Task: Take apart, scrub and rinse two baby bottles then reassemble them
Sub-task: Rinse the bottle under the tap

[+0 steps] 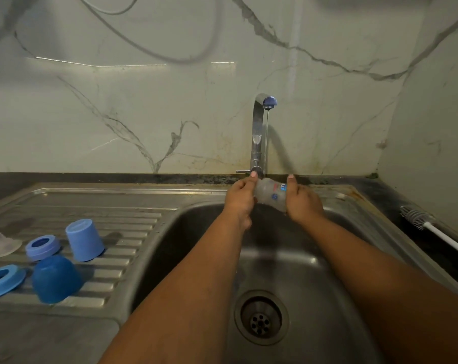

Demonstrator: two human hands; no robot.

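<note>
Clear plastic shows between both hands at the far side of the sink (186,232): a baby bottle (271,196) lies sideways under the tap (259,132), where a thin stream of water (266,137) runs down onto it. Left hand (240,197) grips the bottle's left end, fingers curled around it; right hand (303,199) grips the right end the same way. On the ribbed draining board (133,222) to the left stand a light blue cap (84,240) and a darker blue cap (55,279), both upside down, with two blue rings (42,247) (3,281) and a clear teat (5,244) beside them. A bottle brush (417,219) lies on the dark counter, far right.
</note>
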